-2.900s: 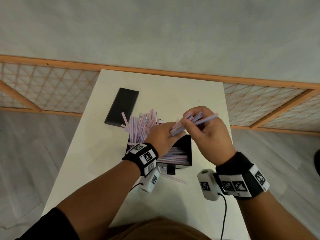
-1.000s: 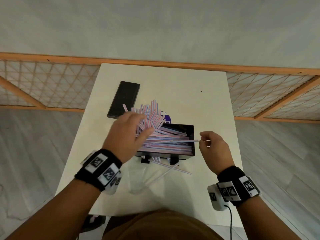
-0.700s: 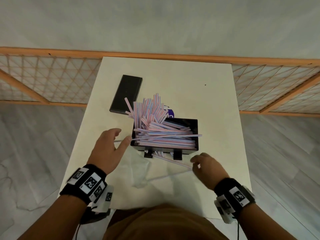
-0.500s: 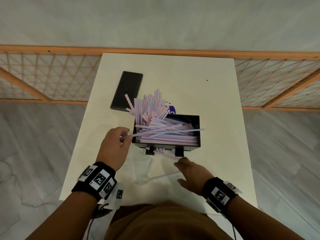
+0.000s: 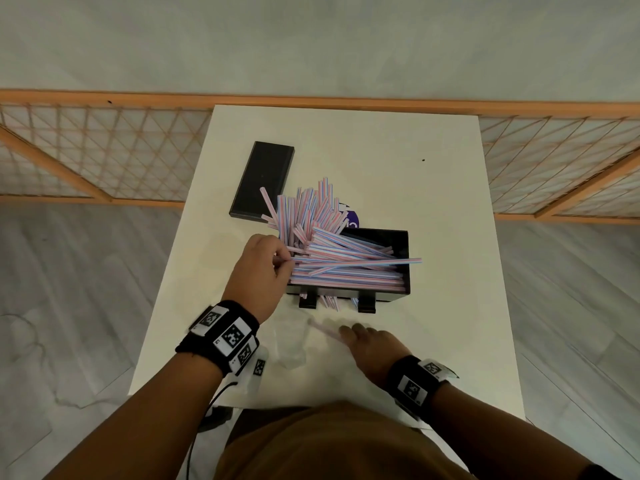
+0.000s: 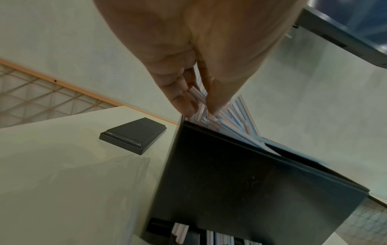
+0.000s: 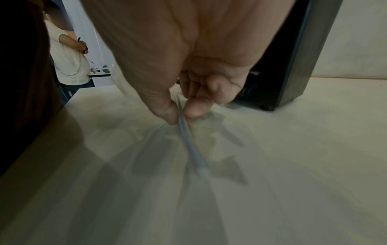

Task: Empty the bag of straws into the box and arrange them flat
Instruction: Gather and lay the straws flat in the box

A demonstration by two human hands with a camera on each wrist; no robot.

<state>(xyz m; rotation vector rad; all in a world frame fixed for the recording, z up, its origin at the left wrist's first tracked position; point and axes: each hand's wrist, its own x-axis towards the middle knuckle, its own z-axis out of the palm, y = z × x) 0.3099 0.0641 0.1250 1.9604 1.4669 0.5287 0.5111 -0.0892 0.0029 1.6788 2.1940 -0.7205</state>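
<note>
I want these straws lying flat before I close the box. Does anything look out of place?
Yes. A cluster of straws stands on end at the box's far left corner, one straw overhangs its right wall, and the right hand pinches a stray straw on the table.

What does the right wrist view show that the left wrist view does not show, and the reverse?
Only the right wrist view shows the right hand pinching a single straw lying on the table, and a person standing in the background.

Only the left wrist view shows the left hand pinching straws at the box's left end, and the flat black lid.

Both show the black box and the table.
</note>
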